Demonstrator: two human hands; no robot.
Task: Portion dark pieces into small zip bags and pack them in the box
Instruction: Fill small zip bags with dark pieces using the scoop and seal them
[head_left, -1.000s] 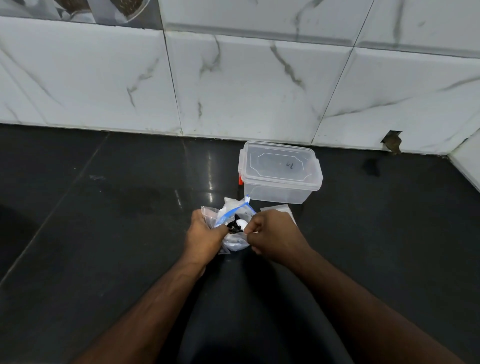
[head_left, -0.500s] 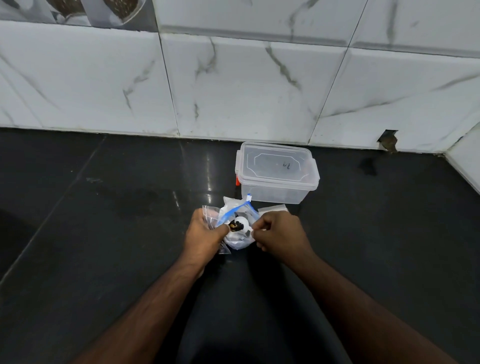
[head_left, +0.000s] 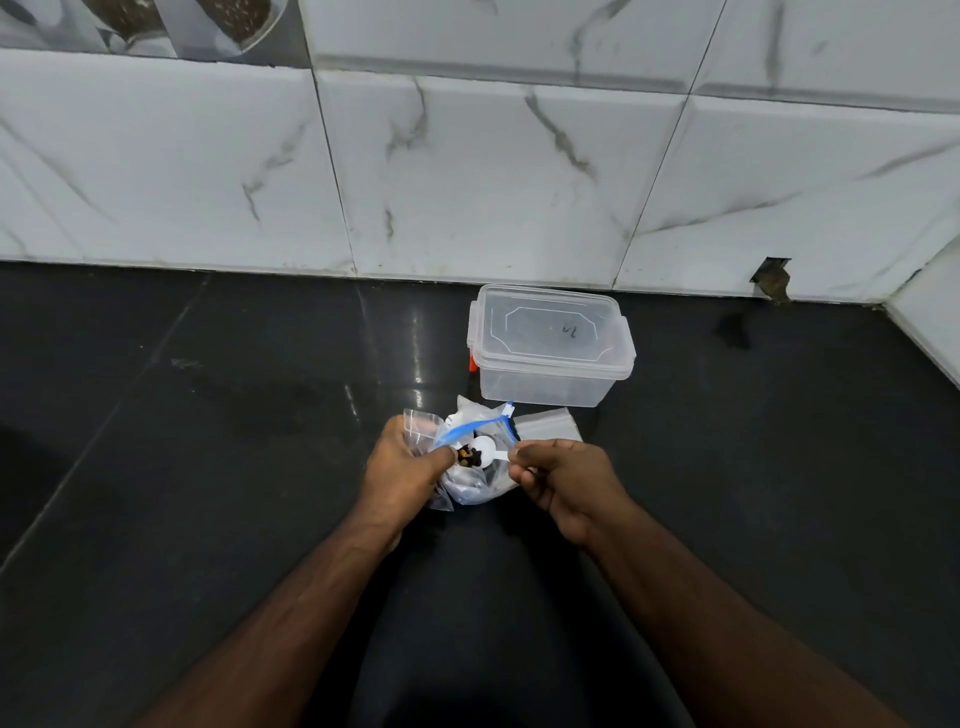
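This looks like a kitchen in a home. The wall is covered with large glossy white tiles with grey marble veins (head_left: 467, 171), and one decorative tile with pictures of bowls of food (head_left: 156, 23) sits at the top left. Below it lies a polished black stone surface (head_left: 208, 441), which carries a clear plastic food box with a clip-on lid (head_left: 550, 345).
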